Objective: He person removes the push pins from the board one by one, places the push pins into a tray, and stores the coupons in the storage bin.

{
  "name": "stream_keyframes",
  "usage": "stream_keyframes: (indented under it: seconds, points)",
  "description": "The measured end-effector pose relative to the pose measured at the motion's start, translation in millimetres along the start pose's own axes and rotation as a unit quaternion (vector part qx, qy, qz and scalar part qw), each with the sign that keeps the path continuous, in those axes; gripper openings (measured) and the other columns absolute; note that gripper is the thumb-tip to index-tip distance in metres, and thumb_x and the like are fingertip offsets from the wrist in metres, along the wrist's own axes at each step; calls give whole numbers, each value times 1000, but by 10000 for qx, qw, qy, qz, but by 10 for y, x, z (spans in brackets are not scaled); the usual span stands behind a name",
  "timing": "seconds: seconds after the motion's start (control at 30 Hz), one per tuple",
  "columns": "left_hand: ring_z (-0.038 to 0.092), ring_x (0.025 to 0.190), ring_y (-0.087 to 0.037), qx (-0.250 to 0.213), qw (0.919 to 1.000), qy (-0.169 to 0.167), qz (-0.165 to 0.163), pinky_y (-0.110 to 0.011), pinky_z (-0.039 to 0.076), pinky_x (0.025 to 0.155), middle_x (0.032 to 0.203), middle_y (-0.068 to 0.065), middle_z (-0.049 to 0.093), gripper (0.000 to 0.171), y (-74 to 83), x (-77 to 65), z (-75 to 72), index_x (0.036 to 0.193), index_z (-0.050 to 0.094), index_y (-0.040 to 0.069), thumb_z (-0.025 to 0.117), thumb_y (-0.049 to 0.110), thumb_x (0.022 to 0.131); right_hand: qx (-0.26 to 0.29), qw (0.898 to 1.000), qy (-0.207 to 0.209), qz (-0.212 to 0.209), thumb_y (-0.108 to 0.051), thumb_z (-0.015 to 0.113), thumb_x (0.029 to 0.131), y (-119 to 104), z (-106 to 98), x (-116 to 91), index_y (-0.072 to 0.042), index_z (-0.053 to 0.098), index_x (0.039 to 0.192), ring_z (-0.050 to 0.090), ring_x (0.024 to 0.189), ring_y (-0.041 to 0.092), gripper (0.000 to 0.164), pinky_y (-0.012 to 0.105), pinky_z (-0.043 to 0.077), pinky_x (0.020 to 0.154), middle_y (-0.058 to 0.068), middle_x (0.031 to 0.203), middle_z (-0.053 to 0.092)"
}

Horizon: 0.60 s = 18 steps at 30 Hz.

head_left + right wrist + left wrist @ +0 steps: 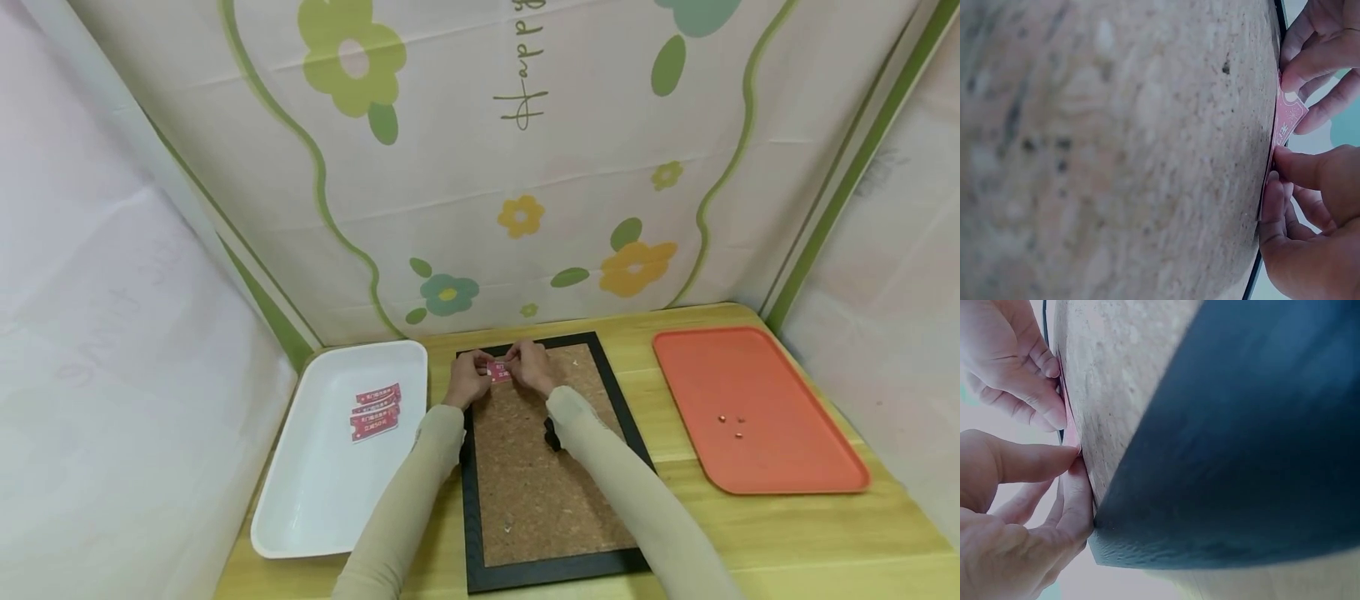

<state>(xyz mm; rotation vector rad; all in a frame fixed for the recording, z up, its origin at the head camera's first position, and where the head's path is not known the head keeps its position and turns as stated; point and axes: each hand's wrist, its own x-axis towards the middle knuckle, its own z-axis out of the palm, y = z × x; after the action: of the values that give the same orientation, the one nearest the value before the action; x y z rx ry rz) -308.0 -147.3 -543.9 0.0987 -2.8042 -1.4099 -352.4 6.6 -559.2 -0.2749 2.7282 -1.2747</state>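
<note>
A small pink coupon (498,372) with white print lies against the top of a cork board (540,467) framed in black. My left hand (469,377) pinches its left end between thumb and fingers. At its right end my right hand (529,367) grips with thumb and index finger together. The right wrist view shows the coupon (1287,115) bent outward from the cork between both hands. In the left wrist view my left hand's thumb and index fingertips meet at the coupon's edge (1070,431), close to the frame.
A white tray (300,475) on the left holds several more pink coupons (375,412), overlapping. On the right, an orange tray (780,375) carries three tiny metallic pieces (738,435). All stand on a wooden table (720,558) before a flower-printed curtain (465,167).
</note>
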Motion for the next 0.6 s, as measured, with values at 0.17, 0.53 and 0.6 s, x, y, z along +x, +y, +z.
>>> stream_keyframes:
  seconds: [0.17, 0.53, 0.6]
  points:
    - [71, 96, -25, 23, 9999, 33, 95, -36, 60, 81, 113, -19, 74, 30, 31, 23, 11, 118, 73, -1, 64, -7, 90, -6, 10000, -28, 46, -9, 66, 100, -15, -44, -14, -4, 76, 107, 70, 93, 28, 13, 41, 60, 81, 16, 108, 75]
    - [72, 99, -30, -114, 9997, 213, 23, -41, 61, 84, 112, -20, 74, 30, -4, -3, 6, 116, 75, -1, 64, -8, 88, 53, 9994, -327, -44, -13, 64, 102, -16, -87, -57, -3, 75, 111, 70, 99, 29, 18, 45, 59, 91, 17, 112, 74]
    - [72, 99, -29, -154, 9996, 219, -41, -40, 61, 84, 112, -19, 74, 30, -30, -12, 7, 115, 75, 0, 64, -7, 88, 55, 9992, -388, -68, -14, 64, 102, 6, -90, -72, -3, 75, 110, 70, 96, 27, 18, 43, 59, 89, 16, 110, 74]
